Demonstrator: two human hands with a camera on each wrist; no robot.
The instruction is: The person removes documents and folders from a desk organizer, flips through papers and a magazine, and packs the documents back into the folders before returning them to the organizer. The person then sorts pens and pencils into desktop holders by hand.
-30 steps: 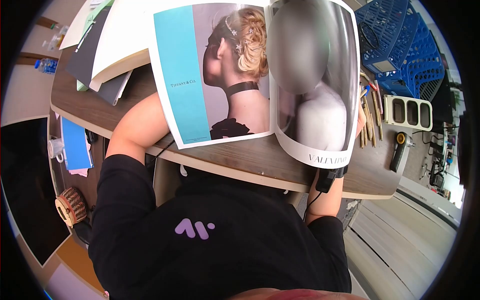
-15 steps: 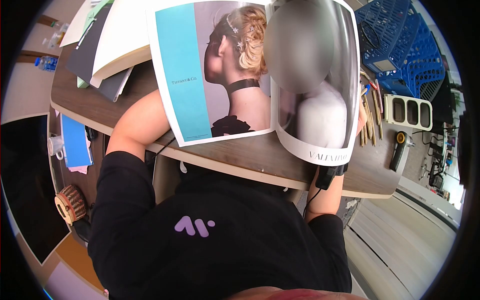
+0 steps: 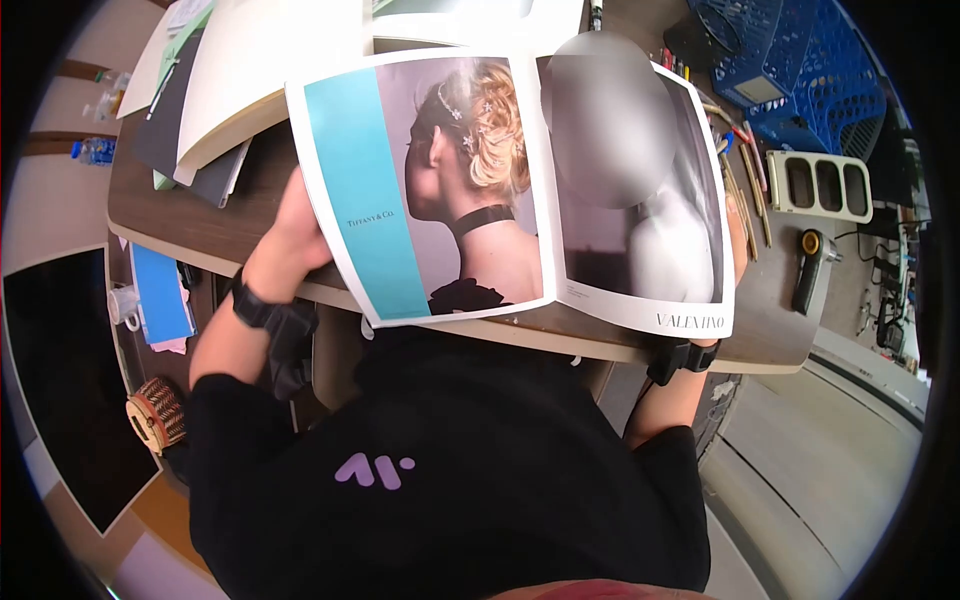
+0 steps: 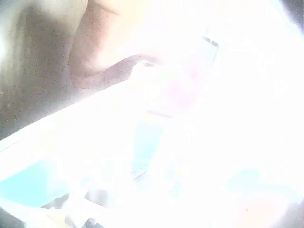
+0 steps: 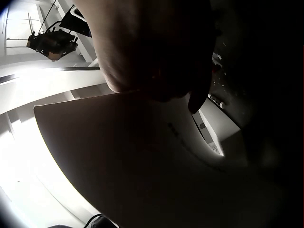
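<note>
An open magazine [image 3: 465,190] is held up over the near edge of the desk, a blue-banded jewellery advert on its left page and a black-and-white portrait on its right. My left hand [image 3: 299,228] grips its left edge, the fingers hidden behind the pages. At the right edge my right hand [image 3: 738,240] holds the other side, mostly covered by the page. In the right wrist view the right hand [image 5: 152,52] appears dark against the magazine's underside [image 5: 109,147], thumb tip at the edge. Glare washes out most of the left wrist view, where the left hand [image 4: 109,42] meets the magazine's border.
Thick white book pages [image 3: 270,90] and a dark folder [image 3: 185,130] lie at the desk's left. To the right are several pencils [image 3: 750,190], blue plastic baskets [image 3: 825,110], a cream three-slot holder [image 3: 822,187] and a black-handled tool [image 3: 812,270]. A dark screen [image 3: 70,390] stands far left.
The magazine has come lower in the head view, and its right page lies flatter. My left arm has drawn back, so the hand and black wrist strap now show beside the left edge.
</note>
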